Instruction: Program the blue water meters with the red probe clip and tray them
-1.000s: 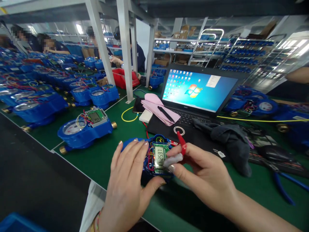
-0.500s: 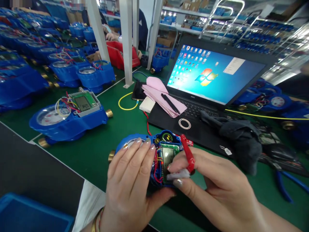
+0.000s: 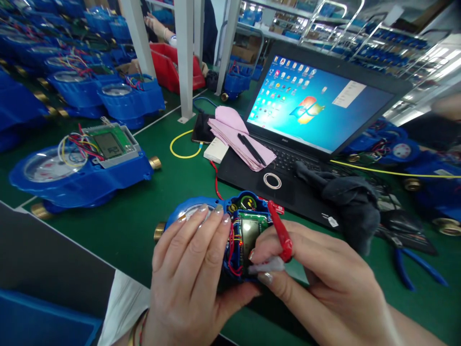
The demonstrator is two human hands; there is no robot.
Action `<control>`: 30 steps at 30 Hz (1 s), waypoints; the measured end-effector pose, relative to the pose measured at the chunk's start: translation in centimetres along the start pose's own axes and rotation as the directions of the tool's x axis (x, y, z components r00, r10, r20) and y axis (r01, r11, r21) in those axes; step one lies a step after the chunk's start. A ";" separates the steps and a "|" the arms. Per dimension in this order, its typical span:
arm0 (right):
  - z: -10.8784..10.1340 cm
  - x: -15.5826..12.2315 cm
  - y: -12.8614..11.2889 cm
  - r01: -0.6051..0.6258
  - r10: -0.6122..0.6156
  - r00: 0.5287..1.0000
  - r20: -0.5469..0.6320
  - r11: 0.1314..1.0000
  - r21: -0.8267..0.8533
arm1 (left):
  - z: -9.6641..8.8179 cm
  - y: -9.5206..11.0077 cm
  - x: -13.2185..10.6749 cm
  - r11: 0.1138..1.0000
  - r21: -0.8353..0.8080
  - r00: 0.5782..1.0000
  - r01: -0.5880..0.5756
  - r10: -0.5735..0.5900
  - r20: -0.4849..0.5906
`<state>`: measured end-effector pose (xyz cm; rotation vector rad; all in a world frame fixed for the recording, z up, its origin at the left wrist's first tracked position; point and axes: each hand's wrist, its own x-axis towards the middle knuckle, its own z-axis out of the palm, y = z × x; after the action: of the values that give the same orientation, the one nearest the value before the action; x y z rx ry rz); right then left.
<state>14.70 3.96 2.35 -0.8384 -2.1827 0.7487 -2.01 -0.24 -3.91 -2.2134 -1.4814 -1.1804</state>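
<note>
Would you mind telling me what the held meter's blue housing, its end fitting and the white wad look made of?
Blue housing, gripped by the left hand: likely moulded plastic, glossy, uniform colour. End fitting: probably brass, yellow metallic sheen, ridged. White wad, pinched in the right hand: soft cloth or tissue, crumpled and matte; which, I cannot tell.

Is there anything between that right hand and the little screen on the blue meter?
Only what the right hand holds: a small white wad pinched in its fingers lies against the grey display of the blue water meter, with a red plastic tool across the fingers. The left hand grips the dial side, clear of the display.
</note>
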 end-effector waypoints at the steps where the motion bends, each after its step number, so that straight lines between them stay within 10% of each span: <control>1: 0.0 0.0 0.0 0.004 -0.004 1.000 -0.005 1.000 0.000 | 0.0 0.0 0.0 1.000 0.000 1.000 -0.001 0.001 -0.003; 30: 0.0 -0.1 -0.2 0.009 -0.009 1.000 0.020 1.000 -0.018 | 0.0 -0.1 0.1 1.000 0.010 1.000 -0.014 0.014 0.008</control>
<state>14.64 3.77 2.49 -0.8329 -2.2124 0.7371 -2.04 -0.13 -3.80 -2.2203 -1.4693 -1.1589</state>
